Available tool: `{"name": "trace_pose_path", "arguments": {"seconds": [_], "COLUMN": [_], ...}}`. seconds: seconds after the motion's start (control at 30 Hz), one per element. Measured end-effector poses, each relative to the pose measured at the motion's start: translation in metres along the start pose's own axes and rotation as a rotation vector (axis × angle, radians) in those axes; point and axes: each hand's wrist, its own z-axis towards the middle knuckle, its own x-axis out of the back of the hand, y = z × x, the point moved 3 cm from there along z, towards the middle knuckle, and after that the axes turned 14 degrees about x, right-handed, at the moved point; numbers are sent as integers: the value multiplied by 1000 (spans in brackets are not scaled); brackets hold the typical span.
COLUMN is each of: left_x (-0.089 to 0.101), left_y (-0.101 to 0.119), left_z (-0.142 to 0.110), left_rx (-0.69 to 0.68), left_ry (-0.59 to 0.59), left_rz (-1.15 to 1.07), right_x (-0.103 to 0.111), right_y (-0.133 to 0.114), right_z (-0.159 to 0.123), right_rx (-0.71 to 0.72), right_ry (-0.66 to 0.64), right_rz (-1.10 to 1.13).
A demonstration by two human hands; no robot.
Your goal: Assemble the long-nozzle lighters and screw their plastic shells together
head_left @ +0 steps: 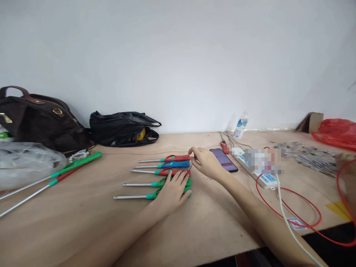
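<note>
Several long-nosed gas lighters lie side by side on the wooden table (pixel 83 215), metal tubes pointing left. My left hand (pixel 174 193) rests flat, fingers spread, on the green-handled lighters (pixel 155 183) at the near end of the row. My right hand (pixel 204 161) reaches in from the right, fingertips curled against the ends of the red lighter (pixel 178 158) and the blue lighter (pixel 175 164) at the far end. It touches them without wrapping around either.
A smartphone (pixel 224 159) lies just right of my right hand, beside a white power strip (pixel 267 178) with red and white cables. Two longer lighters (pixel 55 174), a clear bag, a brown handbag (pixel 39 118) and a black bag (pixel 124 128) sit left. Metal parts (pixel 314 157) lie far right.
</note>
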Motion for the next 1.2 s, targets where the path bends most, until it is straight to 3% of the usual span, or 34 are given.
{"name": "trace_pose_path", "arguments": {"seconds": [0.1, 0.27, 0.4, 0.57, 0.73, 0.9, 1.1, 1.2], "left_x": [1, 3, 3, 2, 2, 1, -1, -1], "left_y": [0, -1, 0, 0, -1, -1, -2, -2], "left_z": [0, 0, 0, 0, -1, -1, -1, -1], "left_rx": [-2, -6, -8, -1, -17, -7, -18, -18], "left_ry": [-20, -13, -22, -34, 1, -3, 24, 26], "left_rz": [6, 15, 23, 30, 18, 8, -9, -11], "right_x": [1, -1, 1, -1, 2, -1, -1, 0], "right_y": [-2, -1, -4, 4, 2, 6, 2, 1], "right_z": [0, 0, 1, -1, -1, -2, -2, -1], "right_rx": [56, -55, 29, -111, 37, -76, 92, 42], "right_ry": [50, -55, -9, -52, 55, -27, 36, 7], "right_rz": [-8, -123, -46, -62, 53, -106, 4, -70]}}
